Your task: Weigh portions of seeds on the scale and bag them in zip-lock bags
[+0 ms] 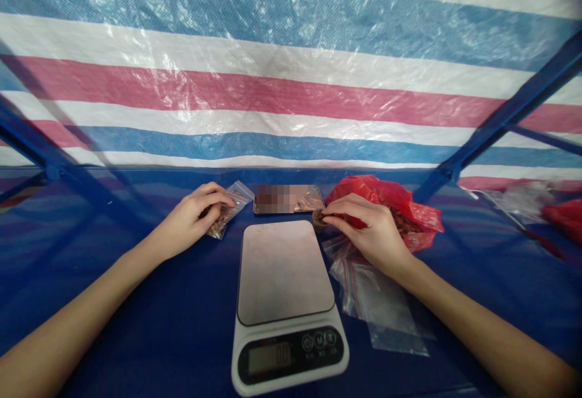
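My left hand (200, 213) has its fingers curled over a small clear zip-lock bag (222, 226) that holds small brown pieces. The bag lies tilted on the blue surface, its zip end pointing away from me. At the right, thumb and fingers of my right hand (368, 228) pinch a small round cup (318, 219) with something brown in it. That hand partly covers an open red plastic bag (377, 187) with more brown pieces (404, 222) inside. Between my hands stands a white digital kitchen scale (285, 274), its display reading zeros and its plate bare.
Flat clear zip-lock bags (377, 301) lie in a pile right of the scale. A phone (313, 200) lies behind the scale. Blue metal bars (482, 134) rise at both sides, before a striped plastic sheet (273, 92). More red plastic (566, 219) is at the far right.
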`<state>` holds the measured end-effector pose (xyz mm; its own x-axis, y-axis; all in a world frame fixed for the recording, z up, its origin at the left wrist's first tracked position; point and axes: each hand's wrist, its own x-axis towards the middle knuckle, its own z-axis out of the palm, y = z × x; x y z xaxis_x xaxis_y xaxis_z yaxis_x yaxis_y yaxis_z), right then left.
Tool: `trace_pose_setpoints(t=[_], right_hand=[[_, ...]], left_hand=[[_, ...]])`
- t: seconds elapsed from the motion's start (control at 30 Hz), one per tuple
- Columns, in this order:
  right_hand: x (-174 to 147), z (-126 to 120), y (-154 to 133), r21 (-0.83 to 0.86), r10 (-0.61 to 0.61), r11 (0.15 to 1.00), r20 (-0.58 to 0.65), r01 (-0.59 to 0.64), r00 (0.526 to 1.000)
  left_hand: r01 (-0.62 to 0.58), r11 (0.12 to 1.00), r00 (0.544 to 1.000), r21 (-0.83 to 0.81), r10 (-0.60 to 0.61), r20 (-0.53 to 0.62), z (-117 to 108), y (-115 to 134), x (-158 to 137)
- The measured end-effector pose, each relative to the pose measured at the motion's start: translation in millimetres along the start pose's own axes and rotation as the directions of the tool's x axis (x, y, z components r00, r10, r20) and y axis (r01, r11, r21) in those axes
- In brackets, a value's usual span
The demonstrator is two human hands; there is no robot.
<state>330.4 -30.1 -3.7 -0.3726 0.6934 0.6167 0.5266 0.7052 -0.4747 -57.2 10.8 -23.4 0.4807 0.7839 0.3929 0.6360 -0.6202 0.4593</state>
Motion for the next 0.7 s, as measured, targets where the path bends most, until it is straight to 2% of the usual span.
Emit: trace_pose_setpoints(t=[0.3, 0.7], right_hand=[[-3.4, 3.4, 4.8, -0.006, -0.023, 1.000, 0.029, 0.023, 0.999], [-4.9, -0.5, 6.7, 0.000, 0.007, 1.000, -0.020, -0.007, 1.000]], left_hand=[[0.017, 1.000, 1.000, -0.007, -0.017, 0.010, -2.3, 6.3, 1.4], [0.010, 1.000, 1.000, -0.003, -0.010, -0.004, -0.2, 3.7, 0.6]])
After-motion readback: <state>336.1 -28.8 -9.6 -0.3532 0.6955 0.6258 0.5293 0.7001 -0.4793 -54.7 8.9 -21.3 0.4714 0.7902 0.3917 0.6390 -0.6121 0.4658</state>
